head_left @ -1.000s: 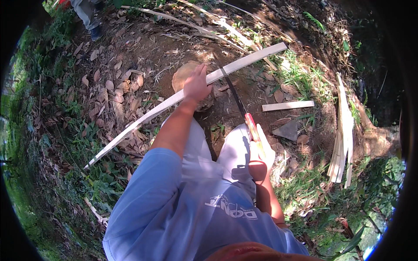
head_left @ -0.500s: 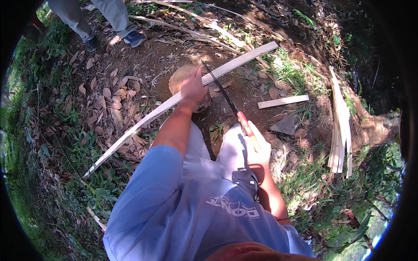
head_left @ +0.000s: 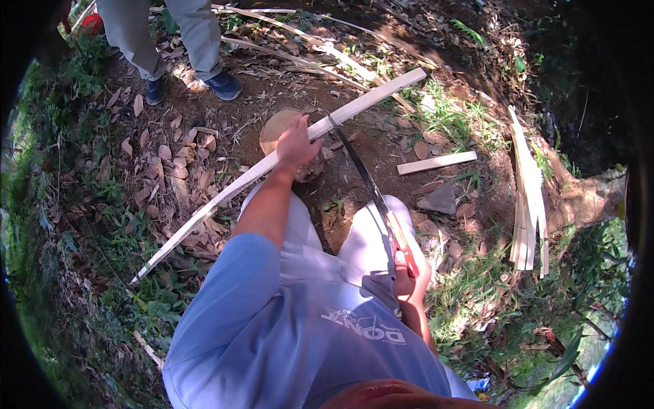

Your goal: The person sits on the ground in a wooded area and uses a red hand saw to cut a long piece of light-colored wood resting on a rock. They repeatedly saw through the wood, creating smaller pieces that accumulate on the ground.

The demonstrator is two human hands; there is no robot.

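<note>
A long pale wooden strip (head_left: 225,195) lies slantwise across the round top of a wood stump (head_left: 276,127). My left hand (head_left: 296,144) grips the strip and presses it onto the stump. In my right hand (head_left: 413,274), above my right thigh, is the red handle of a handsaw (head_left: 362,169) with a dark, narrow blade. The tip end of the blade rests at the strip, just right of my left hand. I cannot make out a cut there.
A short wooden piece (head_left: 437,163) and a grey stone (head_left: 439,199) lie to the right. Farther right, a bundle of strips (head_left: 525,204) rests near a tree root (head_left: 591,198). More strips (head_left: 337,53) lie at the back. A person in light trousers (head_left: 194,37) stands far left.
My right hand has pulled the saw back toward my body, so that less blade extends past the strip. The left hand still holds the strip. The standing person appears farther right.
</note>
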